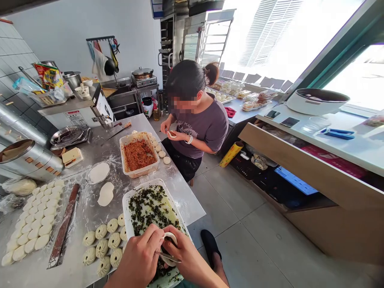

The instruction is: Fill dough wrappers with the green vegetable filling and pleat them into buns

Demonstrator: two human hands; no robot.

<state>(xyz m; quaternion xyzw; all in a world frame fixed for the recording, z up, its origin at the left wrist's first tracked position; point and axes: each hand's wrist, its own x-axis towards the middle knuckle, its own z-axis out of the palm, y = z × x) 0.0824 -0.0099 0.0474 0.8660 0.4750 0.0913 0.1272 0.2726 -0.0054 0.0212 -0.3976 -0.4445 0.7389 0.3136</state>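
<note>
My left hand [139, 256] and my right hand [184, 252] are closed together around a round dough wrapper [171, 235], both gripping its edge. Dark filling shows inside it. A thin metal filling spatula [170, 257] lies across the wrapper between my hands; which hand grips its handle I cannot tell. Beneath them is a white tray [129, 218] of chopped dark-green filling [150, 208], partly hidden by my hands. Left of the tray stand several pleated buns [102, 248] in rows.
Flattened dough pieces [39, 216] lie at far left beside a brown wooden strip [66, 220]. A tub of red filling [138, 156] and a flour dish [99, 173] are further back. Across the table's corner, a person [198, 116] holds a small wrapper. A knife [120, 130] lies behind.
</note>
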